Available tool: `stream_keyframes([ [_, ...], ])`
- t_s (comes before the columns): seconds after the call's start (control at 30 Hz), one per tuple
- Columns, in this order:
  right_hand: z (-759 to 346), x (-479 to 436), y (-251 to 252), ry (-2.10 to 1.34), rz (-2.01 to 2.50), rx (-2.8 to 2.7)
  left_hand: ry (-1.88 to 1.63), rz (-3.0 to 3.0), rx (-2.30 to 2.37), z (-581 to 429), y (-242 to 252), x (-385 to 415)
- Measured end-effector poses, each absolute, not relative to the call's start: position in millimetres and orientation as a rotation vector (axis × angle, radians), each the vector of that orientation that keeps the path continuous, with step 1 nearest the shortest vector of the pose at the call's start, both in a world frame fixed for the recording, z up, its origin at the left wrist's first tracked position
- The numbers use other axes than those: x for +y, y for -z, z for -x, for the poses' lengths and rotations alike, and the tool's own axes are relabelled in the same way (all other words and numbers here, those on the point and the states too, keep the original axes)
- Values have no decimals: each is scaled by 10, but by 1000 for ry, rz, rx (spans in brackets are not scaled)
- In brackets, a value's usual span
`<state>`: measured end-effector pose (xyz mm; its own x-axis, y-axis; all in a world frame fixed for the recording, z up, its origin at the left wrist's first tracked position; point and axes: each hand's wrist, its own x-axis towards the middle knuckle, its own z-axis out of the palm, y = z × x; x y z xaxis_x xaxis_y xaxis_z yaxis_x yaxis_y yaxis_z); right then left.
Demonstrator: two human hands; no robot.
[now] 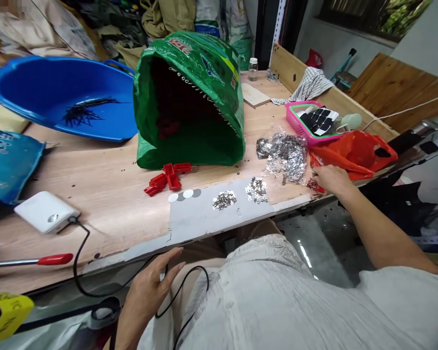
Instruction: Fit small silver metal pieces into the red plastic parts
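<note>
My left hand (151, 279) hangs below the table's front edge, over my lap, fingers apart and holding nothing. At the right, my right hand (328, 179) reaches over the table edge beside small dark red pieces (315, 185) and a red plastic bag (354, 150); its fingers are bent together, and what they hold is too small to name. Two piles of small metal parts, a left one (225, 200) and a right one (256, 189), lie on a grey sheet (200, 216). Behind them sits a clear bag of metal parts (286, 153). Red plastic pieces (171, 176) lie before an open green sack (193, 146).
A blue basin (25, 92) with thin black pieces stands at the back left. Nearer are a white power bank (46, 212) with a black cable and a red-handled tool (55, 259). A pink basket (295, 121) stands at the right. Part of another person shows at the upper left.
</note>
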<state>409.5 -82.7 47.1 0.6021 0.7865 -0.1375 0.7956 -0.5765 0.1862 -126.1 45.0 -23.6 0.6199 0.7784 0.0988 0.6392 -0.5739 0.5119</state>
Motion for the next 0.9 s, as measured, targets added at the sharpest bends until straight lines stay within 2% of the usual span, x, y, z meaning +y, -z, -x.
stream_keyframes([
  [0.17, -4202, -825, -533, 86, -2590, 1243, -452, -2413, 1136, 1323, 269, 454],
  [0.33, -3866, -960, -521, -118, -2761, 1303, -493, -2398, 1200, 1387, 346, 454],
  [0.57, -2952, -1136, 60, 457, -2829, 1932, -444, -2355, 1229, 1384, 314, 400],
  [0.7, -2776, -1145, 315, 467, -2942, 2024, -484, -2358, 1258, 1437, 324, 354],
  [0.9, -2750, -1075, 390, 401, -2973, 2054, -493, -2343, 1295, 1487, 284, 246],
])
